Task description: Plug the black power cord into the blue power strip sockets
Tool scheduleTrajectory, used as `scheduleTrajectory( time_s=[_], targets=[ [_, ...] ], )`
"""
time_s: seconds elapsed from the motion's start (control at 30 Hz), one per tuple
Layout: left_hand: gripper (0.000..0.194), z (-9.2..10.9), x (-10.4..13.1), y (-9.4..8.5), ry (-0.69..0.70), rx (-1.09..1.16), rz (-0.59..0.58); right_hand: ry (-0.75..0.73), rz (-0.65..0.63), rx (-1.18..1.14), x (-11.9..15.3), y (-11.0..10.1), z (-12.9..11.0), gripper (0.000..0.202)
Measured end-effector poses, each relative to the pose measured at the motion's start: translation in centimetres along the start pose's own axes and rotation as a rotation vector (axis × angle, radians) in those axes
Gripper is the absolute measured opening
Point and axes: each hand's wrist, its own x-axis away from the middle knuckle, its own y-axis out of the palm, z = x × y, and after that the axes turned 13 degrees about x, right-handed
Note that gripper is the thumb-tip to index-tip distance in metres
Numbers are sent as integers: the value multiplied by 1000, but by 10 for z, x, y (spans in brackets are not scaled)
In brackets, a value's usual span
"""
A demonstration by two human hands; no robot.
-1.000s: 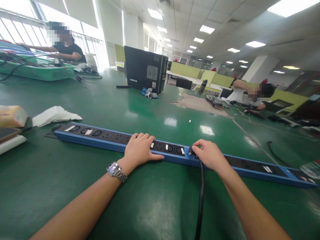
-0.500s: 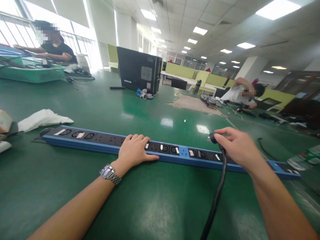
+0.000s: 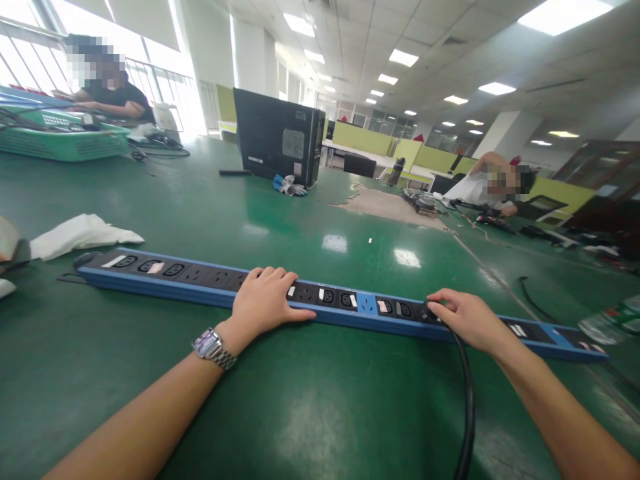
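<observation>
A long blue power strip with black socket panels lies across the green table. My left hand is wrapped over the strip left of its middle, thumb along the near side and fingers over the far edge. Farther right, my right hand pinches a black power plug down at a socket. Whether its pins are fully in the socket is hidden. The plug's thick black cable curves from under my right hand toward the near edge of the view. White and pink stickers mark several sockets.
A black computer case stands at the back, gloves beside it. Far left are a green basket and a seated person; white tissue lies nearer. At right are a plastic bottle and another person.
My right hand has lowered the plug from above the strip onto a socket, and the cable has swung right. My left hand stays on the strip.
</observation>
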Motion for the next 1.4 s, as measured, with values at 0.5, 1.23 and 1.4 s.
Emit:
scheduleTrajectory(
  time_s=[0.5, 1.23, 1.4],
  targets=[
    [77, 2, 2, 1, 5, 47, 39, 17, 176, 33, -10, -28, -73, 37],
    [67, 4, 3, 1, -8, 37, 36, -64, 112, -108, -39, -4, -218, 31],
    [78, 3, 3, 1, -4, 32, 31, -21, 114, -186, -30, -29, -138, 34]
  ],
)
